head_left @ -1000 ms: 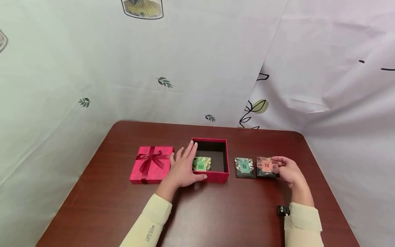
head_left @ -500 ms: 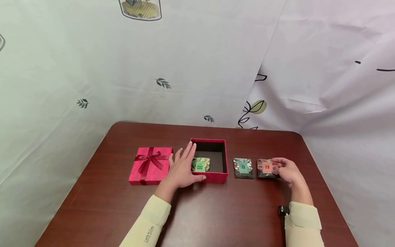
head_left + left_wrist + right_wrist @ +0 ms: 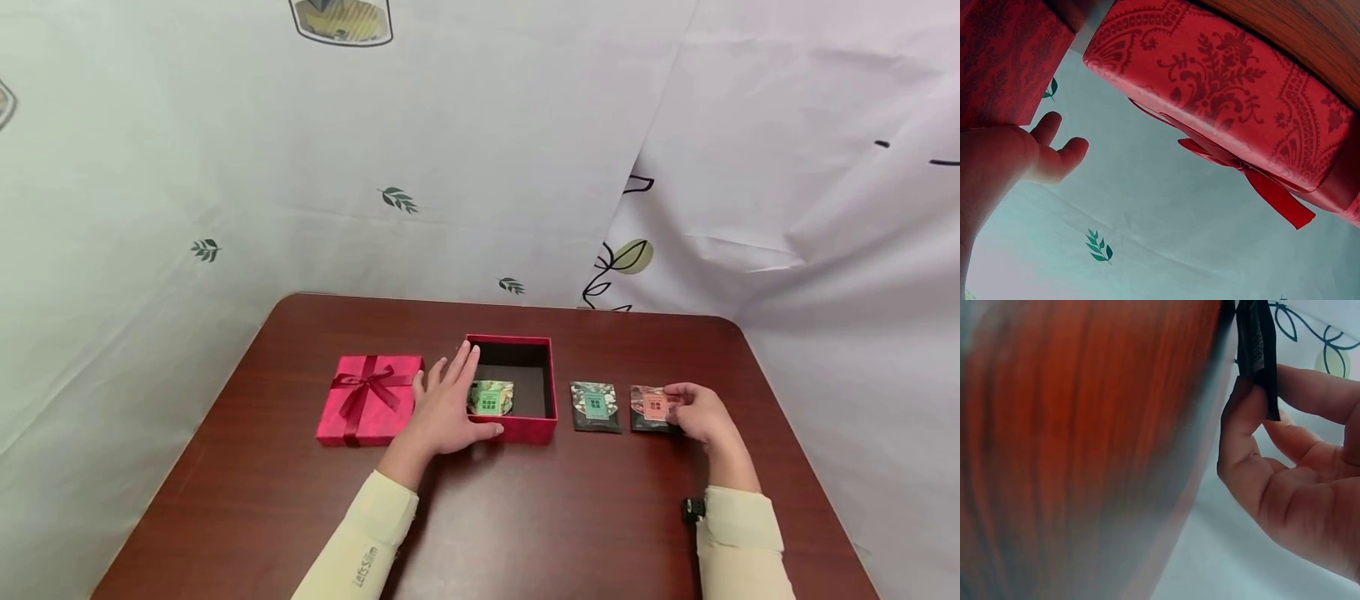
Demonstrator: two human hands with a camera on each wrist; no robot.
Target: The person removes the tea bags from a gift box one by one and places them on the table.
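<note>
The desk (image 3: 525, 517) has a reddish-brown, glossy wood-grain top with rounded far corners. A red patterned gift-box lid (image 3: 369, 402), tied with a darker red ribbon and bow, lies bow up, nearest the left edge. The matching open gift box (image 3: 529, 430) sits upright about midway between the left and right edges, nearer the far edge, with its dark inside showing. To its right, a teal-labelled sachet (image 3: 596, 407) lies label up. Just beside that, closest to the right edge, is an orange-labelled sachet (image 3: 649, 407); whether it rests fully flat cannot be told.
</note>
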